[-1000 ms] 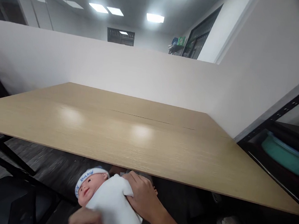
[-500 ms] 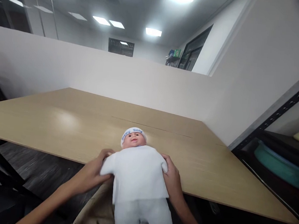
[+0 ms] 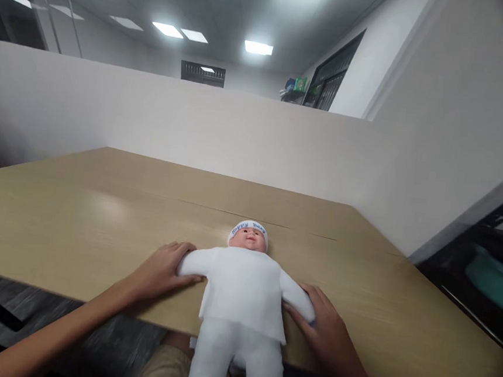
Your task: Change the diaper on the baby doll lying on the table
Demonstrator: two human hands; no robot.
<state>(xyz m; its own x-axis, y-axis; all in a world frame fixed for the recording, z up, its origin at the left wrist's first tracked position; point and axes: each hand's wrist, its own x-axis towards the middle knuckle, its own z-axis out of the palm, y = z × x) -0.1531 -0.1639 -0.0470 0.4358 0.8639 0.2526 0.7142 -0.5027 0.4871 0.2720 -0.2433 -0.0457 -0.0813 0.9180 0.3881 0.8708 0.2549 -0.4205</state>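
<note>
Doll [image 3: 243, 287] now laid flat on counter [image 3: 99, 222]; left hand [image 3: 162, 271], right hand [image 3: 325, 327] loosely open, pressing its arms down.

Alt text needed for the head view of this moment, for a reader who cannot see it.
A baby doll in white clothes and a white cap with blue lettering lies face up on a light wooden table, legs hanging over the near edge. The left hand touches one doll arm, the right hand the other. A white partition wall stands behind.

Office-like workroom, white partition wall [image 3: 195, 125], ceiling light panels [image 3: 258, 47], wooden table [image 3: 100, 210], metal shelving [image 3: 488, 244]
</note>
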